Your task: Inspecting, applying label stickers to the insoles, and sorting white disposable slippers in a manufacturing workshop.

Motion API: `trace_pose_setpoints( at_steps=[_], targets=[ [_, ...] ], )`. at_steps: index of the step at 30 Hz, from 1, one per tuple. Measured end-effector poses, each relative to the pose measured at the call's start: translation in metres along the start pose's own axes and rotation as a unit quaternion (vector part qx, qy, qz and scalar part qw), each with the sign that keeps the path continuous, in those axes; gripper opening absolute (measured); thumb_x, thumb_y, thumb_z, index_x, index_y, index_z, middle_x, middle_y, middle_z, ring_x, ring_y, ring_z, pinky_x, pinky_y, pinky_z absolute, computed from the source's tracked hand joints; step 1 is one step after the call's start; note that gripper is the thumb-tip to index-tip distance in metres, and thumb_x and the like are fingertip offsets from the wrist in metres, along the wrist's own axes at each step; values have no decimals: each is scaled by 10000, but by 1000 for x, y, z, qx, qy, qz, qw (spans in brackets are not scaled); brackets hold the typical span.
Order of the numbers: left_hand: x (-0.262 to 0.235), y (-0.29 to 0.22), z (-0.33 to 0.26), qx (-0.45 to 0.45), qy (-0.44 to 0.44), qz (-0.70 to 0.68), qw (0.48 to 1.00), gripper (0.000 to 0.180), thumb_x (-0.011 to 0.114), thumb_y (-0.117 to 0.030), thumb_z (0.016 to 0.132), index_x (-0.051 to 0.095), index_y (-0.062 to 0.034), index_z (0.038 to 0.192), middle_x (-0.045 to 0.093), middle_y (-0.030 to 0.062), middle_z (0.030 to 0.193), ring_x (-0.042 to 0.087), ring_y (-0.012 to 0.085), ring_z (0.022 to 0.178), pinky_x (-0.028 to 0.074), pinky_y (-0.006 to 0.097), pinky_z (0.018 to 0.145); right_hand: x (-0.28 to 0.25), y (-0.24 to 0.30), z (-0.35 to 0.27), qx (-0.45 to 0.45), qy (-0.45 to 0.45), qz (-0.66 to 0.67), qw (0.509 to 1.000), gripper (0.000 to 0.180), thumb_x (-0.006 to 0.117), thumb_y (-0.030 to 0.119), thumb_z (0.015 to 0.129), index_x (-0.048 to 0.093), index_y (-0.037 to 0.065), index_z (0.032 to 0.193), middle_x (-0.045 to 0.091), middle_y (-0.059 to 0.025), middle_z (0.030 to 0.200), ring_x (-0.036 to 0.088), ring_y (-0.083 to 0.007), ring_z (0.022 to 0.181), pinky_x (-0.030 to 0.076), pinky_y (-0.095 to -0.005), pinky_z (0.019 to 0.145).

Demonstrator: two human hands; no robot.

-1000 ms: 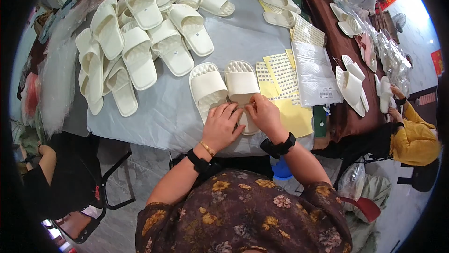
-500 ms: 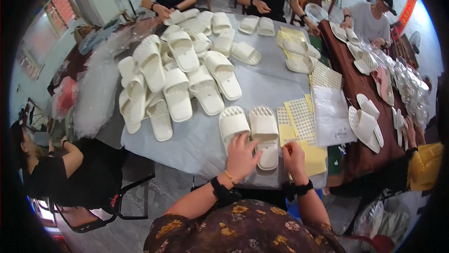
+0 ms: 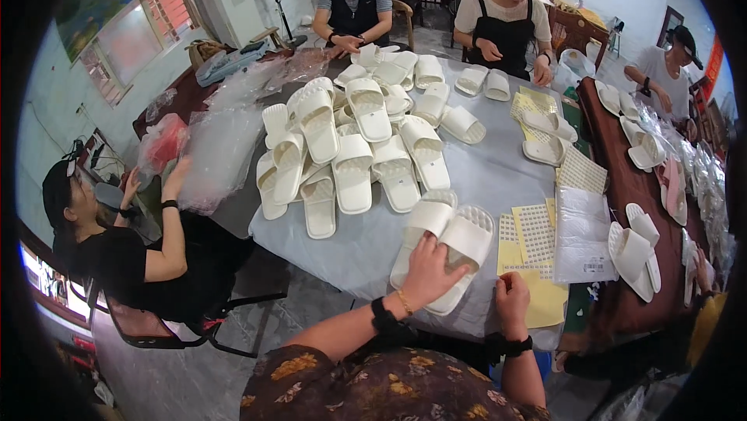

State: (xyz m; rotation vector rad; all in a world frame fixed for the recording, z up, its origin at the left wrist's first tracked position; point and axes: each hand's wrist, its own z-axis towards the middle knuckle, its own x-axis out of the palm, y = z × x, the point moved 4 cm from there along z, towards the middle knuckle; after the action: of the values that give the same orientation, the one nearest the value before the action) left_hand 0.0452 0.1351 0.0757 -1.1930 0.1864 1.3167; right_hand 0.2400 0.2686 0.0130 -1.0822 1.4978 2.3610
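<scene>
A pair of cream-white slippers (image 3: 469,236) sits at the table's near edge, side by side and turned a little, toes away from me. My left hand (image 3: 433,271) grips the pair, its fingertips tucked in at the straps and its thumb over the right slipper. To the right of them my right hand (image 3: 512,302) is closed in a pinch beside the yellow backing of the sticker sheets (image 3: 537,236). Whatever its fingers hold, if anything, is too small to make out.
A heap of white slippers (image 3: 352,174) fills the table's left half. Plastic bags (image 3: 582,236) lie right of the sticker sheets. More slippers (image 3: 633,259) rest on a brown-covered table (image 3: 609,313). Several people sit around; one at left handles clear plastic film (image 3: 214,149).
My left hand has closed on the slipper pair, which has turned clockwise and drawn together. My right hand stays pinched beside it. The whole view has shifted, showing more of the room's far side.
</scene>
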Motion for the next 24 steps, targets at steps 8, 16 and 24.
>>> trace_pose_setpoints(
  at_steps=[8, 16, 24],
  targets=[
    [-153, 66, 172, -39, -34, 85, 995, 529, 772, -466, 774, 598, 34, 800, 580, 239, 827, 560, 380, 816, 443, 479, 742, -10, -7, -7, -4, -17, -13, 1000, 91, 654, 114, 860, 636, 27, 882, 654, -162, 800, 650, -338, 752, 514, -427, 678],
    [-173, 175, 174, -93, -63, 194, 975, 582, 671, -305, 907, 523, 2, 1379, 416, 297, 1467, 343, 455, 1385, 282, 498, 1145, -51, -11, 12, 38, -12, 106, 994, 108, 654, 90, 858, 665, -6, 906, 668, -177, 804, 661, -310, 746, 517, -380, 677],
    [-61, 126, 16, -24, -20, 126, 992, 475, 680, -199, 873, 575, -2, 1292, 398, 221, 1492, 273, 420, 1427, 236, 532, 1160, -250, -69, 64, 14, -383, -90, 919, 164, 590, 47, 847, 633, -4, 997, 626, -189, 926, 619, -346, 861, 493, -414, 771]
  ],
)
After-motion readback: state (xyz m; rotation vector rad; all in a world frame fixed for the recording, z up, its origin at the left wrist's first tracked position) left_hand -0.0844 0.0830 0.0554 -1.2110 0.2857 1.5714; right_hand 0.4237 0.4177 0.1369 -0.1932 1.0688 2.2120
